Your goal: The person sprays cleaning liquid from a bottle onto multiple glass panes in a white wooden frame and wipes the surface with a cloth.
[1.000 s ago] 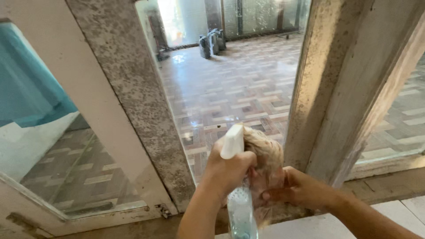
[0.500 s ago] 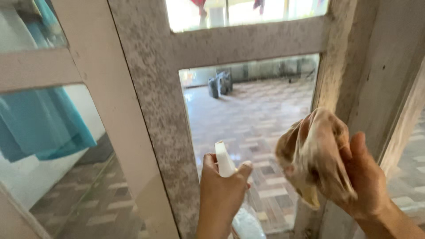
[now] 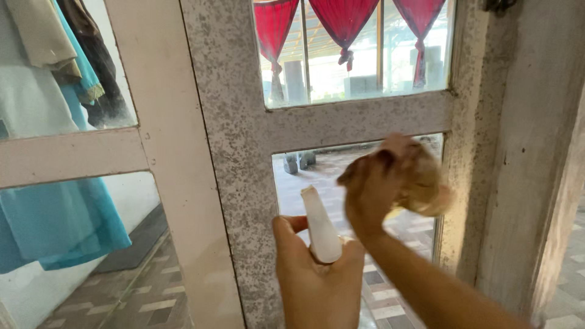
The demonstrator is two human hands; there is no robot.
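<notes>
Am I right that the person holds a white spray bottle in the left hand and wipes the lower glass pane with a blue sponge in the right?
Not quite. The head view shows the right hand pressing a crumpled tan cloth, not a blue sponge, to the lower glass pane. The rest holds: the left hand grips the white spray bottle.

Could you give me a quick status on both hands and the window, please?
Left hand gripping white spray bottle, nozzle up. Right hand pressing tan rag against lower glass pane. Speckled, grimy window frame; nothing blocking.
</notes>
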